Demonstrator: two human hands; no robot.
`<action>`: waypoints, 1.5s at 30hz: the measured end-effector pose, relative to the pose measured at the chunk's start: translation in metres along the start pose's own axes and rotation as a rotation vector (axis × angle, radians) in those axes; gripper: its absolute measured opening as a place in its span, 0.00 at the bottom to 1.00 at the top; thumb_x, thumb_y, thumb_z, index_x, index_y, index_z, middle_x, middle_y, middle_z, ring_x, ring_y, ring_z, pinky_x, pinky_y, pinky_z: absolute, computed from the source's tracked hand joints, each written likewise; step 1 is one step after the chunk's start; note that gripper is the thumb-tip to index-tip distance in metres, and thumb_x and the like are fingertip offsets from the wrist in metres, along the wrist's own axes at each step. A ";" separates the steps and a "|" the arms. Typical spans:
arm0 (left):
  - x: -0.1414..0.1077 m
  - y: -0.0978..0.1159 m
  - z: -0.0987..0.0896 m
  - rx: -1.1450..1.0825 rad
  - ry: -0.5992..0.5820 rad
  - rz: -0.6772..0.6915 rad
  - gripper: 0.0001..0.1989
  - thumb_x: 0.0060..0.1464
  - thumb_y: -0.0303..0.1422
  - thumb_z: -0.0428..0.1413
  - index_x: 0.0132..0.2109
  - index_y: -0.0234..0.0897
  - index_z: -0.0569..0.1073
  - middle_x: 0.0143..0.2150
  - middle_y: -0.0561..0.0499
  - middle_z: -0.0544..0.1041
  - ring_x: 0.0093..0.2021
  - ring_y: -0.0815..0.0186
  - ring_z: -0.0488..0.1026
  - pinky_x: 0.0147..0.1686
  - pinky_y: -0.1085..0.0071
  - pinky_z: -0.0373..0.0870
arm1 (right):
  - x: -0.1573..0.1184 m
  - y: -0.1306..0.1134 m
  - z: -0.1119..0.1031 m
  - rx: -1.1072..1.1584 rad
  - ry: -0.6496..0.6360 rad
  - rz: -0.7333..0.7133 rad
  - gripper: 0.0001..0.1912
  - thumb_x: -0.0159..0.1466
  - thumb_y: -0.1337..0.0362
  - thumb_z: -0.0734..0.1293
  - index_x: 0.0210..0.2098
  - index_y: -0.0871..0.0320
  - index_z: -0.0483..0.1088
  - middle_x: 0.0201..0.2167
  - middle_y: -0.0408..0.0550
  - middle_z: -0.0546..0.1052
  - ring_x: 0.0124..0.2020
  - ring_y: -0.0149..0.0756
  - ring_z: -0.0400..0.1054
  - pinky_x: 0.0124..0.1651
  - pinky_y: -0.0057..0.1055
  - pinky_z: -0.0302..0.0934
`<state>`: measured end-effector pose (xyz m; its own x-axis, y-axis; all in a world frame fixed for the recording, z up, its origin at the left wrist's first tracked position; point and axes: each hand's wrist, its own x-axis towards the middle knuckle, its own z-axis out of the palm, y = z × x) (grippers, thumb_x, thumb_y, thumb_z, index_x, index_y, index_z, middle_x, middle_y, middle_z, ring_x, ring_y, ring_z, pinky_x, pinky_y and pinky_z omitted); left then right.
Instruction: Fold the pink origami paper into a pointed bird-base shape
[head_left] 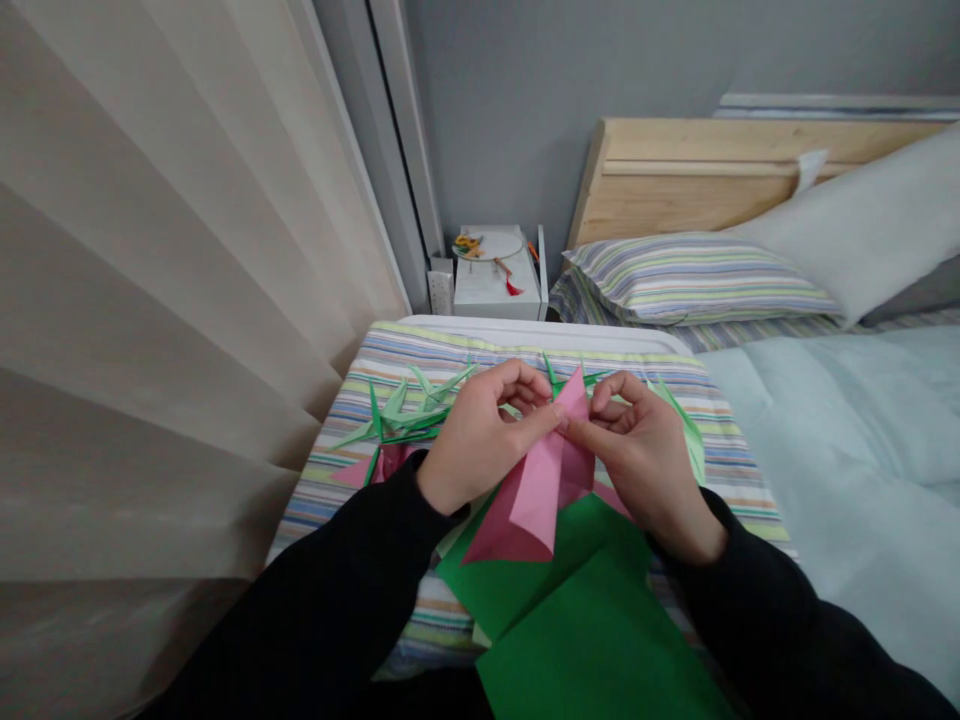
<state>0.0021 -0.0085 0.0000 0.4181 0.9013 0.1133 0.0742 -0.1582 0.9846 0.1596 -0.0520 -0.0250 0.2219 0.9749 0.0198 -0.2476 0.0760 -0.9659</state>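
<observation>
Both hands hold a partly folded sheet of pink origami paper (534, 500) in front of me, its narrow tip pointing up and its wide end flaring toward me. My left hand (499, 420) pinches it near the top from the left, thumb along the fold. From the other side my right hand (637, 440) grips the same upper part between thumb and fingers. Just below lie overlapping green paper sheets (600, 640). Folded green paper cranes (397, 415) rest left of my left hand, with a pink folded piece (390, 462) beside them.
A striped cloth (739, 470) covers the small table under the papers. Behind it stands a white nightstand (480, 290) holding a round hoop and a red tassel. To the right is a bed with a pale blue quilt (862, 420); a curtain (150, 300) hangs on the left.
</observation>
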 end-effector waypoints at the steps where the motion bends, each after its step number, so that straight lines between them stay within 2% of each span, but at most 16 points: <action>1: 0.000 0.001 -0.001 -0.009 -0.023 -0.015 0.10 0.51 0.33 0.66 0.37 0.36 0.72 0.34 0.53 0.76 0.35 0.67 0.73 0.34 0.71 0.66 | 0.002 0.000 -0.001 0.013 0.049 -0.039 0.26 0.47 0.63 0.83 0.31 0.53 0.63 0.22 0.38 0.78 0.20 0.27 0.69 0.24 0.24 0.62; 7: -0.002 0.006 -0.007 -0.073 -0.226 -0.073 0.14 0.55 0.38 0.64 0.40 0.37 0.69 0.32 0.56 0.70 0.31 0.70 0.67 0.32 0.72 0.62 | 0.011 -0.002 -0.008 0.075 0.271 -0.339 0.28 0.49 0.67 0.81 0.41 0.51 0.64 0.27 0.38 0.81 0.25 0.30 0.74 0.28 0.25 0.67; 11: -0.002 0.003 -0.007 -0.021 -0.313 -0.070 0.12 0.54 0.32 0.63 0.40 0.38 0.67 0.33 0.56 0.71 0.33 0.69 0.69 0.33 0.72 0.64 | 0.011 -0.003 -0.007 0.035 0.272 -0.395 0.27 0.51 0.69 0.79 0.42 0.49 0.64 0.32 0.39 0.78 0.26 0.30 0.73 0.28 0.27 0.67; 15: 0.003 0.004 -0.018 -0.013 -0.274 -0.131 0.14 0.53 0.31 0.63 0.45 0.39 0.67 0.29 0.56 0.76 0.28 0.68 0.71 0.28 0.74 0.61 | 0.008 -0.003 -0.006 -0.015 0.205 -0.387 0.27 0.54 0.68 0.77 0.47 0.46 0.62 0.30 0.37 0.75 0.24 0.31 0.69 0.26 0.29 0.64; 20: 0.002 0.017 -0.050 0.153 -0.012 0.026 0.11 0.52 0.32 0.66 0.40 0.37 0.73 0.35 0.50 0.81 0.33 0.65 0.76 0.33 0.71 0.69 | 0.006 -0.003 -0.009 -0.154 0.072 -0.377 0.17 0.58 0.68 0.75 0.45 0.51 0.71 0.26 0.37 0.73 0.26 0.32 0.69 0.27 0.29 0.63; 23: -0.016 0.029 -0.056 0.366 0.540 0.313 0.04 0.56 0.31 0.64 0.37 0.38 0.76 0.36 0.52 0.79 0.37 0.66 0.75 0.39 0.71 0.70 | 0.005 -0.004 -0.010 -0.207 0.096 -0.399 0.09 0.59 0.65 0.75 0.38 0.54 0.74 0.28 0.40 0.75 0.26 0.31 0.69 0.27 0.29 0.63; 24: -0.025 0.032 -0.053 0.358 0.683 0.349 0.03 0.59 0.31 0.62 0.36 0.37 0.75 0.33 0.53 0.77 0.35 0.68 0.73 0.36 0.72 0.69 | 0.004 -0.004 -0.009 -0.215 0.125 -0.419 0.07 0.59 0.65 0.75 0.35 0.55 0.74 0.28 0.40 0.75 0.26 0.30 0.68 0.26 0.28 0.62; 25: -0.034 0.034 -0.048 0.306 0.736 0.340 0.05 0.61 0.31 0.59 0.35 0.37 0.74 0.29 0.55 0.73 0.30 0.70 0.70 0.32 0.73 0.67 | 0.004 -0.006 -0.008 -0.221 0.158 -0.442 0.07 0.59 0.65 0.75 0.33 0.55 0.74 0.28 0.41 0.75 0.25 0.30 0.67 0.25 0.28 0.62; 28: -0.057 0.029 -0.025 0.082 0.477 0.103 0.06 0.62 0.35 0.60 0.40 0.38 0.72 0.23 0.59 0.69 0.21 0.73 0.65 0.21 0.76 0.61 | 0.001 -0.009 -0.006 -0.217 0.220 -0.496 0.08 0.59 0.64 0.76 0.31 0.55 0.73 0.28 0.42 0.76 0.26 0.31 0.68 0.25 0.27 0.63; 30: -0.062 0.023 -0.008 -0.067 0.313 -0.052 0.23 0.58 0.37 0.65 0.56 0.40 0.66 0.28 0.58 0.75 0.20 0.72 0.69 0.20 0.76 0.65 | 0.000 -0.008 -0.005 -0.196 0.214 -0.515 0.09 0.60 0.64 0.77 0.32 0.54 0.72 0.28 0.42 0.76 0.28 0.32 0.70 0.28 0.28 0.65; 32: -0.061 0.017 0.005 -0.124 0.290 -0.009 0.45 0.55 0.36 0.68 0.70 0.47 0.49 0.37 0.55 0.80 0.22 0.69 0.76 0.23 0.73 0.73 | -0.002 -0.005 -0.005 -0.203 0.167 -0.542 0.09 0.61 0.63 0.76 0.33 0.53 0.72 0.29 0.42 0.77 0.30 0.34 0.72 0.30 0.30 0.68; 34: -0.055 0.012 0.011 -0.076 0.320 0.038 0.51 0.54 0.34 0.69 0.72 0.49 0.43 0.37 0.55 0.79 0.25 0.66 0.80 0.28 0.71 0.78 | -0.002 0.002 -0.007 -0.257 0.102 -0.585 0.07 0.64 0.62 0.75 0.35 0.53 0.72 0.30 0.43 0.78 0.32 0.35 0.74 0.34 0.32 0.71; 37: -0.047 0.006 0.009 -0.021 0.434 0.112 0.53 0.52 0.35 0.71 0.72 0.49 0.44 0.43 0.52 0.80 0.27 0.66 0.81 0.31 0.68 0.81 | -0.001 0.011 -0.009 -0.339 0.045 -0.620 0.04 0.66 0.62 0.73 0.36 0.53 0.74 0.32 0.45 0.79 0.34 0.37 0.75 0.39 0.35 0.72; 40: -0.044 -0.004 0.001 0.053 0.491 0.188 0.41 0.52 0.36 0.71 0.67 0.45 0.59 0.47 0.48 0.81 0.35 0.64 0.83 0.37 0.67 0.82 | 0.001 0.015 -0.012 -0.365 0.023 -0.614 0.03 0.66 0.63 0.74 0.37 0.53 0.76 0.33 0.44 0.80 0.35 0.37 0.76 0.41 0.36 0.72; 43: -0.041 -0.012 -0.005 0.179 0.381 0.169 0.15 0.54 0.38 0.69 0.46 0.36 0.79 0.41 0.47 0.83 0.35 0.63 0.82 0.36 0.69 0.80 | 0.003 0.015 -0.013 -0.395 -0.019 -0.598 0.03 0.66 0.63 0.74 0.38 0.53 0.76 0.33 0.44 0.81 0.34 0.36 0.77 0.40 0.34 0.71; 45: -0.038 -0.015 -0.008 0.162 0.358 0.149 0.10 0.54 0.38 0.69 0.37 0.35 0.81 0.34 0.49 0.84 0.31 0.64 0.81 0.34 0.70 0.79 | 0.004 0.014 -0.012 -0.408 -0.053 -0.580 0.03 0.66 0.64 0.74 0.38 0.54 0.77 0.33 0.44 0.81 0.34 0.35 0.77 0.40 0.34 0.71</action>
<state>-0.0217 -0.0373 -0.0177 0.0957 0.9425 0.3201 0.1904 -0.3330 0.9235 0.1686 -0.0494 -0.0412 0.1618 0.8109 0.5624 0.2721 0.5112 -0.8153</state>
